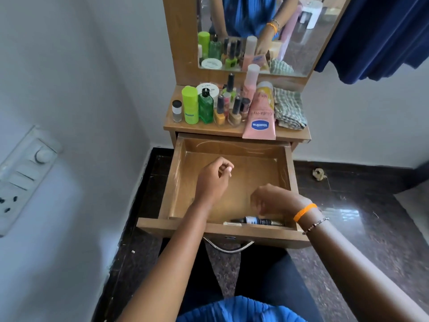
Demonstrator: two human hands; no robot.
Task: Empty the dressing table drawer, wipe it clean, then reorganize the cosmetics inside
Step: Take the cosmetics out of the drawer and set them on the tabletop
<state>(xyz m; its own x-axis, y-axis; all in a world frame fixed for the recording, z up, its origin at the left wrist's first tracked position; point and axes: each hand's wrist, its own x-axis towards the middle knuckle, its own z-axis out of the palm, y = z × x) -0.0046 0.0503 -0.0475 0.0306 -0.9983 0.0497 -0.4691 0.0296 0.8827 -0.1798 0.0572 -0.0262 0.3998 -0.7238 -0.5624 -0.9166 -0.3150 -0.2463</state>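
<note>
Both hands hover in the open wooden drawer (233,145): left hand (212,180) curled, possibly pinching something small; right hand (270,201) loosely curled above the dark slim tube (257,221), which could roll away from a careless grab.

Both forearms are bare, with no sleeves showing. Just behind the right hand (270,201), the wrist wears an orange band (304,211) and a thin beaded bracelet (316,225). Below are a blue pleated garment (241,310) and dark trousers (267,275).
</note>
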